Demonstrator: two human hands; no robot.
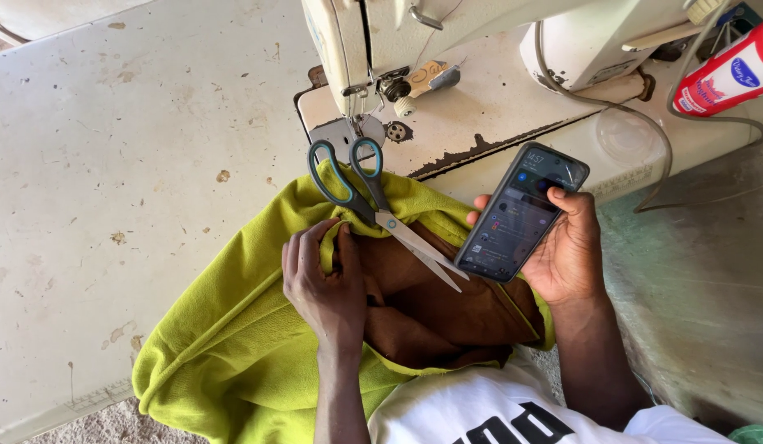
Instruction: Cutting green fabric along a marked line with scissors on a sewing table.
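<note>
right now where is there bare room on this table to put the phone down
The wide bare stretch of the white table left of the green fabric and the sewing machine is free. It is crowded by the needle plate, where the scissors lie on the fabric between both hands.

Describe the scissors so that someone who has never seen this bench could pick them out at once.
Start at the cream sewing machine at the top of the worn white table. Just below its needle lies a lime-green cloth with brown lining. The scissors rest on it, closed, between the two hands: the only metal tool there, with grey-and-teal loop handles.
</note>
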